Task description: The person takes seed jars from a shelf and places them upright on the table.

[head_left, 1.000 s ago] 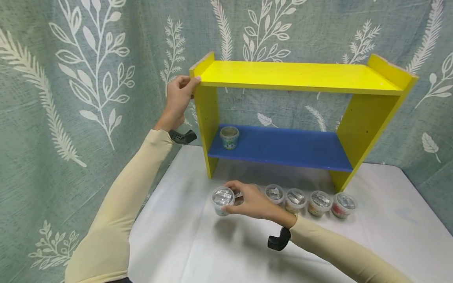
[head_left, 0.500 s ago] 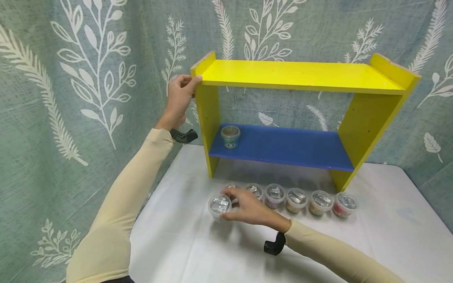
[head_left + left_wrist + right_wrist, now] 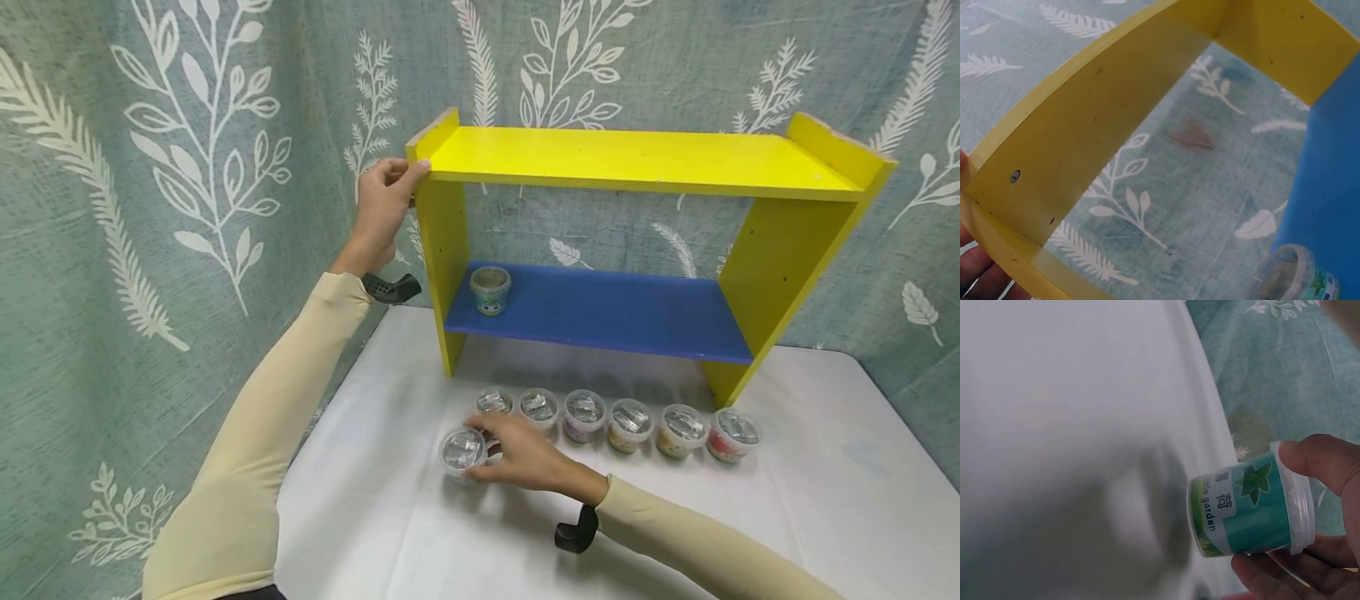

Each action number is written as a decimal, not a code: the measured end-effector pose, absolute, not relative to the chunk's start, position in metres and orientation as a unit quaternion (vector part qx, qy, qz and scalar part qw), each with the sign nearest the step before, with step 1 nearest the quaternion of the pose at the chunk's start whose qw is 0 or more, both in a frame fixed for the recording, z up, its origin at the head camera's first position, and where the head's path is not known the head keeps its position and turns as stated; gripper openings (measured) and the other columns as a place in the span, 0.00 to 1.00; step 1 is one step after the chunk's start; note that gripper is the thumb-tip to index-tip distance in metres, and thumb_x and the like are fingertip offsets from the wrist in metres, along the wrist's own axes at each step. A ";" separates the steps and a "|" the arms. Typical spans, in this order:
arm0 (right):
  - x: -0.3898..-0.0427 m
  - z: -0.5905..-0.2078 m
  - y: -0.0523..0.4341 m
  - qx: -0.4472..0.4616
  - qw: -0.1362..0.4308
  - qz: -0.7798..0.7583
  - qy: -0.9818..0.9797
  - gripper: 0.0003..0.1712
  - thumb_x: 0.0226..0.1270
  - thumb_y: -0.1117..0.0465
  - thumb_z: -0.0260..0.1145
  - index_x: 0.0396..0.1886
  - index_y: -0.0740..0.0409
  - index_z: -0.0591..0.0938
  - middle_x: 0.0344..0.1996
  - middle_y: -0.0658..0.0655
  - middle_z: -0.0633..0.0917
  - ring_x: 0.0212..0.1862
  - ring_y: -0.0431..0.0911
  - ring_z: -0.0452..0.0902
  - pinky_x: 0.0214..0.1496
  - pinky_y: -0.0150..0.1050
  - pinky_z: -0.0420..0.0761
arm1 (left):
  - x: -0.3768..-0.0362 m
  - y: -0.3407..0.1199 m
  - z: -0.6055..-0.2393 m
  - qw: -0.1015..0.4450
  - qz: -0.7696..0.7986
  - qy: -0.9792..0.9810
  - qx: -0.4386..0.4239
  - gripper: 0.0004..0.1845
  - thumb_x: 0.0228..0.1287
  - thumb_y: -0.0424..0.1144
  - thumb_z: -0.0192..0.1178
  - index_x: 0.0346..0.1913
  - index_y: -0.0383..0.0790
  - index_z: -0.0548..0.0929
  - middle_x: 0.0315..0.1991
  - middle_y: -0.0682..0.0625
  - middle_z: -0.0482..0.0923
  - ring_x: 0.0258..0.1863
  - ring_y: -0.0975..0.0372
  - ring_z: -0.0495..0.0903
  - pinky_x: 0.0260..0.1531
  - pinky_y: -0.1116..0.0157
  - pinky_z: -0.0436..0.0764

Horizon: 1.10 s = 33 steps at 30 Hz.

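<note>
My left hand [image 3: 392, 185] grips the top left corner of a yellow shelf unit [image 3: 637, 158]; its fingers [image 3: 979, 275] show at the panel's edge in the left wrist view. Low over the white table [image 3: 390, 533], left of a jar row, my right hand [image 3: 501, 454] holds a small clear-lidded jar [image 3: 461, 450]. The right wrist view shows that jar [image 3: 1244, 509] with a green mint label, pinched between thumb [image 3: 1319, 462] and fingers. I cannot tell whether it touches the table. Another jar [image 3: 490, 289] stands at the left end of the blue lower shelf [image 3: 600, 312].
Several lidded jars stand in a row on the table before the shelf, from one at the left [image 3: 494, 402] to a red-labelled one [image 3: 733, 434]. A leaf-patterned green curtain [image 3: 187, 167] hangs behind and left. The table's left edge is near my right hand.
My right hand has carried the jar down and slightly left, away from the row, uncovering two jars behind it. The left hand has stayed on the shelf corner.
</note>
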State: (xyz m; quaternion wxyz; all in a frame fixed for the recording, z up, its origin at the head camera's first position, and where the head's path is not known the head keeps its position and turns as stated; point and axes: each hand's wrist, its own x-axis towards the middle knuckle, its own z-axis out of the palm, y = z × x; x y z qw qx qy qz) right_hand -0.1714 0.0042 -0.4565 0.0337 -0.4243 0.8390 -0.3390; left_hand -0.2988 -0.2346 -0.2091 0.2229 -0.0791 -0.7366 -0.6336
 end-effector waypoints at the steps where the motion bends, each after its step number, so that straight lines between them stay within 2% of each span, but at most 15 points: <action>1: -0.171 -0.457 0.004 -0.425 0.029 -0.332 0.842 0.41 0.59 0.41 0.78 0.66 0.56 0.78 0.53 0.50 0.85 0.50 0.39 0.81 0.55 0.39 0.80 | -0.299 -0.234 -0.209 0.223 -0.634 -0.736 -0.079 0.24 0.71 0.53 0.65 0.60 0.40 0.80 0.54 0.48 0.78 0.49 0.57 0.79 0.53 0.61 0.77; 9: -0.169 -0.462 0.003 -0.418 0.028 -0.315 0.852 0.41 0.59 0.41 0.78 0.68 0.54 0.78 0.58 0.52 0.82 0.53 0.43 0.80 0.59 0.47 0.78 | -0.301 -0.233 -0.209 0.224 -0.631 -0.739 -0.076 0.25 0.71 0.54 0.66 0.59 0.39 0.81 0.53 0.48 0.78 0.49 0.57 0.79 0.53 0.61 0.77; 16: -0.170 -0.465 0.003 -0.410 0.030 -0.307 0.859 0.42 0.58 0.40 0.78 0.68 0.54 0.78 0.59 0.53 0.82 0.54 0.44 0.80 0.61 0.48 0.78 | -0.300 -0.232 -0.208 0.222 -0.632 -0.739 -0.073 0.24 0.71 0.53 0.66 0.59 0.39 0.81 0.53 0.49 0.78 0.48 0.57 0.78 0.53 0.61 0.77; 24: -0.170 -0.466 0.002 -0.397 0.032 -0.308 0.864 0.43 0.59 0.41 0.77 0.70 0.55 0.77 0.65 0.56 0.79 0.63 0.52 0.77 0.66 0.52 0.75 | -0.300 -0.232 -0.208 0.220 -0.635 -0.737 -0.075 0.24 0.71 0.53 0.65 0.59 0.40 0.81 0.53 0.49 0.78 0.49 0.57 0.78 0.53 0.61 0.77; 33: -0.170 -0.468 0.002 -0.414 0.008 -0.286 0.864 0.42 0.61 0.42 0.77 0.70 0.57 0.77 0.65 0.58 0.79 0.52 0.45 0.81 0.60 0.47 0.79 | -0.299 -0.234 -0.209 0.222 -0.639 -0.732 -0.078 0.23 0.71 0.53 0.66 0.58 0.40 0.81 0.53 0.49 0.78 0.48 0.57 0.79 0.53 0.61 0.77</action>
